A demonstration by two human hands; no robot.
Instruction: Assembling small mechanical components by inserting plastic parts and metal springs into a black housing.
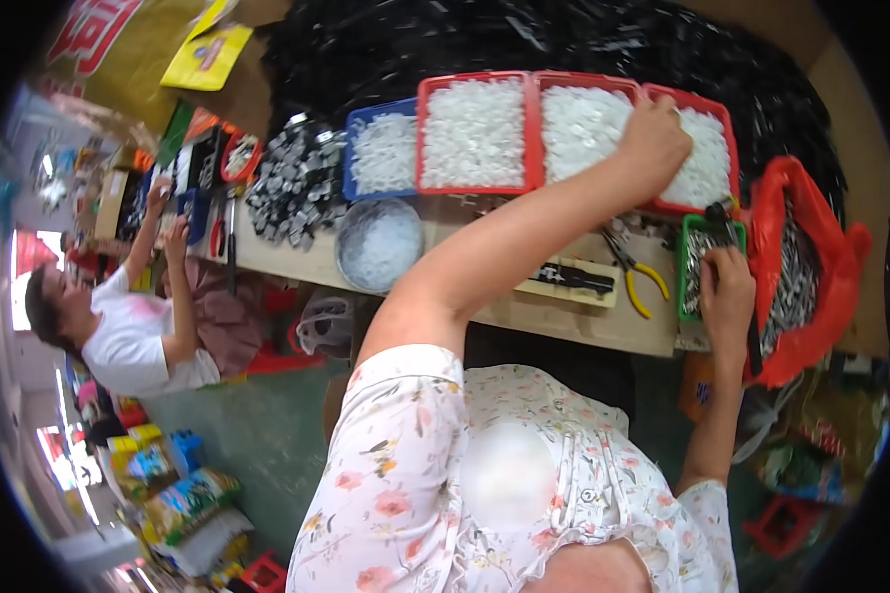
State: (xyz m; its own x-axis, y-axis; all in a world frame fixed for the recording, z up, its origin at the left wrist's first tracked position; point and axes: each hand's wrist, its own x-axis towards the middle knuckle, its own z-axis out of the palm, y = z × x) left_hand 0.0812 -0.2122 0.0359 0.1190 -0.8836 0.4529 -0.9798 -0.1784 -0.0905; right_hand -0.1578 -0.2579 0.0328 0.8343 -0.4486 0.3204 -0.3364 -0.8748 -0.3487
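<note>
My left arm stretches across the table to the right. My left hand [656, 146] is at the divide between the middle red tray [537, 128] and the right-hand red tray [734, 163], both filled with small white plastic pieces. Its fingers are bent together; whatever they pinch is hidden. Close to my body's right side, my right hand [728, 287] is over a green tray [684, 296] of small metal parts. Its fingers are closed on a small black piece [724, 229] that sticks out above them. A red plastic bag [841, 287] of metal pins lies open beside it.
Yellow-handled pliers [647, 287] and a long black fixture [574, 279] lie near the table's front edge. Leftward are a round metal bowl [344, 247], a blue tray [349, 158] and heaped metal-and-black parts [297, 183]. Black strips [504, 35] are piled behind. Another person [143, 341] works at far left.
</note>
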